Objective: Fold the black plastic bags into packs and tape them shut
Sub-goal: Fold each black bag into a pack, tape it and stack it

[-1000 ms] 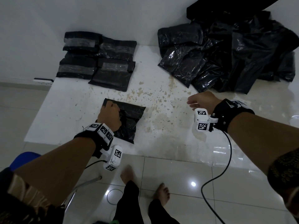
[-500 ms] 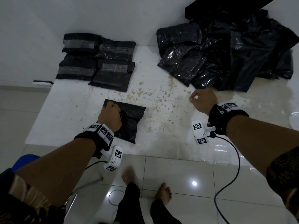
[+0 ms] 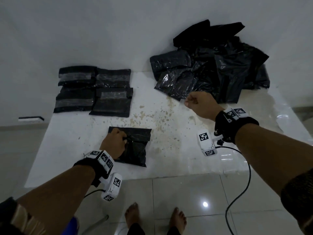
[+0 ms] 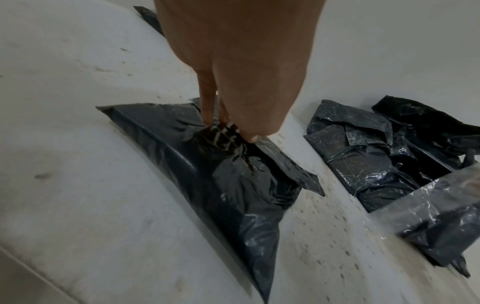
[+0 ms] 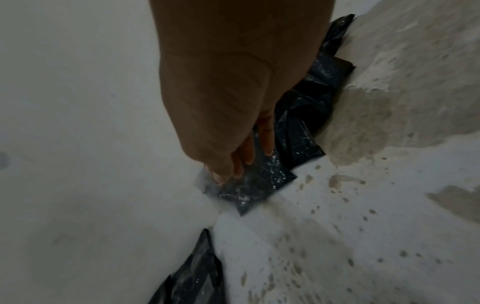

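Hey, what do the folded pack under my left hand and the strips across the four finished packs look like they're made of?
Folded pack: thin black plastic film, glossy; it creases sharply and glints where the left hand pinches it. Strips on the finished packs: probably clear adhesive tape, a shiny, wrinkled translucent band with the black showing through.

Bag (image 3: 135, 146) under my left hand (image 3: 112, 145): glossy black. Four packs (image 3: 94, 92): black, each with a greyish clear tape band. Heap of bags (image 3: 220, 73): shiny black, white glints. Table (image 3: 169, 158): white, speckled with tan-brown stains. Wrist straps (image 3: 235, 128) black; their blocks white with black square patterns. Clear tape strip (image 5: 207, 185) at my right fingers (image 5: 266, 139).
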Available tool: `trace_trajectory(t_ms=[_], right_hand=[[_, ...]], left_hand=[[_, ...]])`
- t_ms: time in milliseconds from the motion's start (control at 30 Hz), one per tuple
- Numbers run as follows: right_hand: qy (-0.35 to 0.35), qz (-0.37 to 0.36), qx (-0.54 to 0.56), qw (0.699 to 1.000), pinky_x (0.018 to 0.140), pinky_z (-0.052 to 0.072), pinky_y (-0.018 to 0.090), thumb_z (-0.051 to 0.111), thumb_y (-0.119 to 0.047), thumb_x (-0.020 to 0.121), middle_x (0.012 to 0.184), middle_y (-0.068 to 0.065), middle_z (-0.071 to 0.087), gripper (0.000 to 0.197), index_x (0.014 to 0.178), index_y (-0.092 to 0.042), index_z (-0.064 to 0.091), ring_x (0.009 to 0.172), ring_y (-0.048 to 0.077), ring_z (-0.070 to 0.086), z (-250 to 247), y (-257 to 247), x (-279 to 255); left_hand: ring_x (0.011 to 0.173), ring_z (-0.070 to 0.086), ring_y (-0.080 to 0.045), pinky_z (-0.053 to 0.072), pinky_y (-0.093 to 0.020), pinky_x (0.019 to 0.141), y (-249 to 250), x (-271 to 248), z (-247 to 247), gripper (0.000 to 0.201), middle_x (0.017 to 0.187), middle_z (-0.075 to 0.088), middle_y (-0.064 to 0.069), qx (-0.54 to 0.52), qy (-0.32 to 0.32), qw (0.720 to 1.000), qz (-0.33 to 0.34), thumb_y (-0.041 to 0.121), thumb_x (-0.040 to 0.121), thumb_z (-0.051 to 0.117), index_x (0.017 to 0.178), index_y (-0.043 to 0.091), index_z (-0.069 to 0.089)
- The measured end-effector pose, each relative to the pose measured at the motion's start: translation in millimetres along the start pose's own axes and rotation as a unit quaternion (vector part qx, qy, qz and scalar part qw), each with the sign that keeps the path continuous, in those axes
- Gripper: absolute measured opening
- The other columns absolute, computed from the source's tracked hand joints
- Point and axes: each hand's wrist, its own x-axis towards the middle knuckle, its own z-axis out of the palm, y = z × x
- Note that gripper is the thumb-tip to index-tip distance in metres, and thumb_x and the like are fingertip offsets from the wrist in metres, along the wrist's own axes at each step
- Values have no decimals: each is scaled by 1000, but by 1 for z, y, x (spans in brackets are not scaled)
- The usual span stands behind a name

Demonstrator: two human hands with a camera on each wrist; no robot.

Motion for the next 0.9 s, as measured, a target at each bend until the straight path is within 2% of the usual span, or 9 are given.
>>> trace_trajectory(t_ms=[133,267,400,533,633,700,767,833,900], right_hand=[[-16,-7,33,999,80,52,30,70,-16,88,77,-8,69,9,81,-21,66,79,14,66,4,-36,2],[-28,3,74,997,80,57,34,69,-12,89,76,-4,72,8,82,-17,68,79,17,70,17,-70,-1],[-24,18,130,991,78,59,38,66,-6,90,74,1,70,13,81,-15,65,74,19,71,36,-97,-5],[-15,48,203,978,74,58,39,64,-1,91,77,7,70,3,88,-3,65,71,20,71,57,-120,-8],[-19,69,272,960,69,58,29,64,-1,92,80,12,70,1,91,0,64,69,17,70,69,-136,-10],[-35,75,316,945,71,58,29,64,-2,93,81,12,70,2,93,0,64,70,18,69,76,-148,-9],[-52,80,369,925,73,58,32,63,-3,93,80,10,70,2,92,-2,63,70,19,69,83,-158,-7],[-70,88,427,897,71,58,30,61,-2,94,79,10,69,6,89,-5,62,68,18,66,89,-170,-3],[-92,92,468,874,72,57,30,59,-1,95,78,8,68,12,86,-8,61,67,18,64,93,-181,1]], left_hand=[[101,56,-38,53,-45,80,-14,2,-9,26,117,55,-15,50,9,993,104,12,82,72,107,7,72],[87,56,-36,54,-43,69,-23,7,-14,21,115,60,-16,162,-14,954,253,9,65,73,85,5,72],[103,58,-34,52,-45,88,-30,14,-20,38,124,58,-16,167,-64,937,301,12,79,68,115,0,64],[118,48,-28,45,-41,96,-38,21,-26,48,132,49,-9,105,-101,937,317,19,91,59,138,13,48],[116,52,-22,45,-38,98,-40,19,-31,42,125,56,-3,-19,-133,961,244,45,95,50,128,19,54],[113,57,-18,44,-32,97,-38,15,-38,44,116,62,0,-235,-164,952,109,54,100,37,119,18,54],[112,57,-12,42,-18,90,-34,15,-45,53,120,62,0,-427,-204,881,-16,55,101,25,124,16,51],[102,58,-5,44,-8,72,-35,15,-51,59,125,62,-4,-513,-232,822,-87,57,101,20,130,15,48],[106,59,-10,47,-15,76,-41,18,-53,67,129,62,-6,-555,-254,785,-109,65,95,26,134,15,48]])
